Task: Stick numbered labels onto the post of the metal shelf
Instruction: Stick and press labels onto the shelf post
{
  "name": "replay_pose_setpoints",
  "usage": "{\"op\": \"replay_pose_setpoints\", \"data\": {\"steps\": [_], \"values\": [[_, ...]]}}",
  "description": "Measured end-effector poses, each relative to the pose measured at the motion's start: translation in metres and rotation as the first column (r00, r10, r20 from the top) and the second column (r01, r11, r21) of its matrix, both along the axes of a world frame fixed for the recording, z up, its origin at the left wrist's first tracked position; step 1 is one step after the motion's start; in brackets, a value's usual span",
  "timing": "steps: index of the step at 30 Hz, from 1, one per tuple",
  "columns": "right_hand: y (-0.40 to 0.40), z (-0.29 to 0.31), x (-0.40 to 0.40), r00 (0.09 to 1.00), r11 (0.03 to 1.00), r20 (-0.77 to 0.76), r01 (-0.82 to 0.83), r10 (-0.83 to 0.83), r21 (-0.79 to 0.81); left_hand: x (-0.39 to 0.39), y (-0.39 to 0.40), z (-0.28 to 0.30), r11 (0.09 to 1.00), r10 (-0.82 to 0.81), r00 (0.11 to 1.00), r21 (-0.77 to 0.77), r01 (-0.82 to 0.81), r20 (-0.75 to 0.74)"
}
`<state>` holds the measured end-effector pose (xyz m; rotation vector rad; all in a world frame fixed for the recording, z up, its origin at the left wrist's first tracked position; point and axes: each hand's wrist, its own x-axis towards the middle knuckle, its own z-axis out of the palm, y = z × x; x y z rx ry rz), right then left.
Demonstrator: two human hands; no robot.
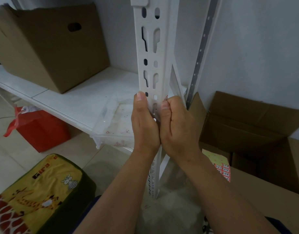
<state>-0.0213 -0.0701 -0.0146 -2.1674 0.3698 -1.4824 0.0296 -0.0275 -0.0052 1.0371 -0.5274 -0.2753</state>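
The white slotted shelf post stands upright, rising above the fingers; a red-printed label peeks out just above them on its right edge.

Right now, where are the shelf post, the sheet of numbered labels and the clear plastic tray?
shelf post point(149, 65), head view, slotted front face.
sheet of numbered labels point(223, 170), head view, red stickers.
clear plastic tray point(111, 114), head view, left rim.

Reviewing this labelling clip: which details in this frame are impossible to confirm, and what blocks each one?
Head view only:
- Label on the post: just a red-printed corner shows above the right hand; its number is covered.
- Post face between the left hand and right hand: hidden by both thumbs.
- Label sheet on the cardboard box: partly behind the right forearm, handwriting small.
- Top of the post: cut off by the frame edge.
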Motion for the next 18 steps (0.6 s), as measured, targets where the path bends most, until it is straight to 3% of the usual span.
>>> {"op": "replay_pose_setpoints", "data": {"steps": [10,15,18], "values": [[0.005,0.01,0.0,0.997,0.994,0.028,-0.07,0.068,0.082,-0.001,-0.001,0.0,0.999,0.024,0.999,-0.03,-0.023,0.022],[0.007,0.012,-0.001,0.99,0.971,0.046,-0.138,0.132,0.195,-0.002,-0.001,0.0,1.0,0.03,0.999,-0.009,-0.029,0.023],[0.008,0.013,-0.002,0.977,0.91,0.085,-0.214,0.197,0.355,-0.003,-0.002,-0.001,0.998,0.054,0.998,0.019,-0.054,0.028]]}}
